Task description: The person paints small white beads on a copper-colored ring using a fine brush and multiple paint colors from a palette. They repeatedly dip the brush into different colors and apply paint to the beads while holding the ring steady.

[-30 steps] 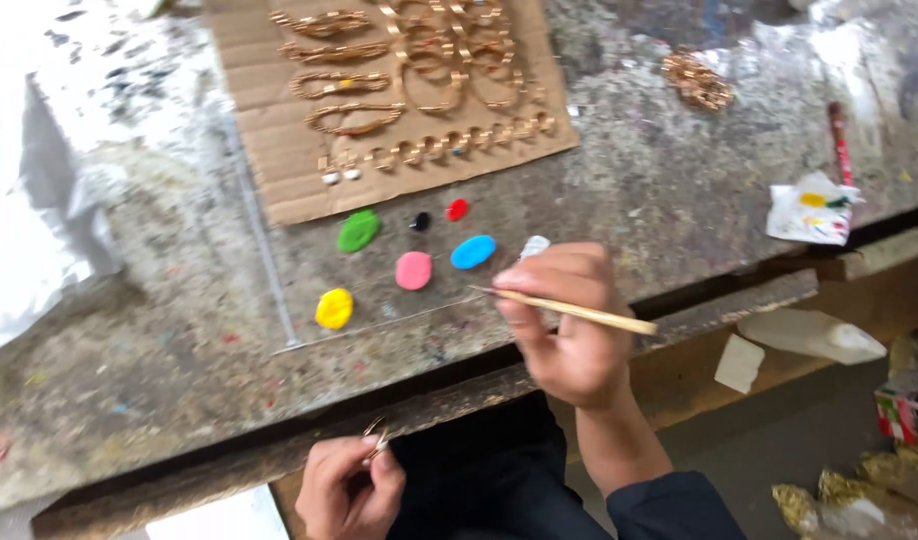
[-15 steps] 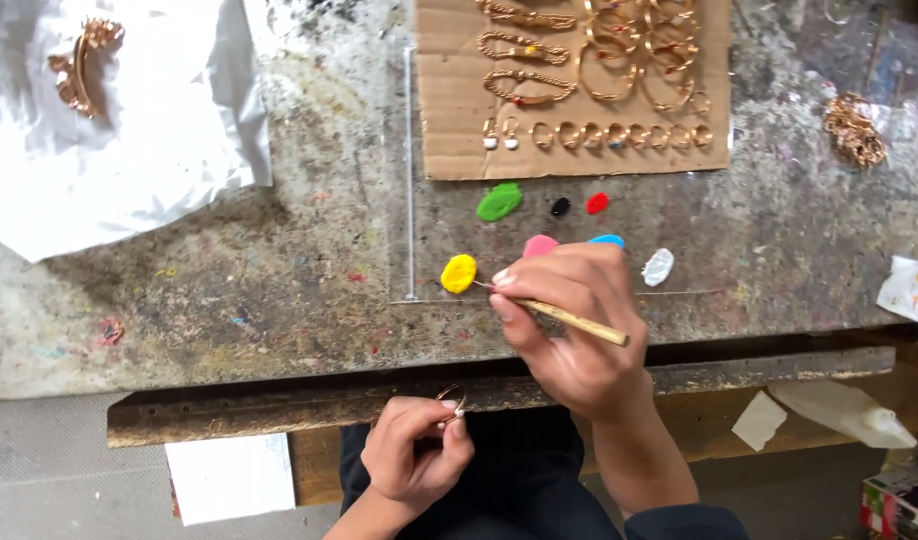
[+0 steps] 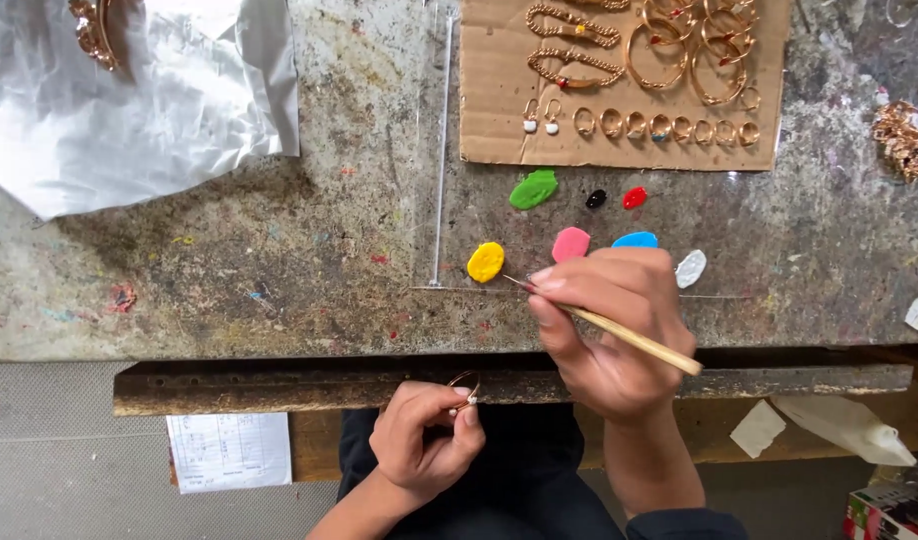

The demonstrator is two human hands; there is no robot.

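Observation:
My right hand (image 3: 609, 330) grips a thin wooden-handled brush (image 3: 629, 338), its tip pointing toward a yellow paint blob (image 3: 486, 262) on a clear sheet (image 3: 441, 150). Pink (image 3: 570, 244), blue (image 3: 635, 240), white (image 3: 690, 268), green (image 3: 534, 189), black (image 3: 596, 199) and red (image 3: 634, 198) blobs lie around it. My left hand (image 3: 419, 440) pinches a small gold ring-shaped jewellery piece (image 3: 465, 390) just below the bench edge.
A cardboard sheet (image 3: 499, 110) holds several gold bracelets, hoops and rings at the top. Crumpled white paper (image 3: 129, 120) with a gold piece (image 3: 92, 30) lies top left. A gold cluster (image 3: 901, 140) sits far right. A paint-stained workbench (image 3: 229, 290) has a wooden front rail (image 3: 279, 385).
The view has shifted, so the bench sits higher and more centred. My right hand moved the brush tip nearer the yellow blob. My left hand still holds the gold piece.

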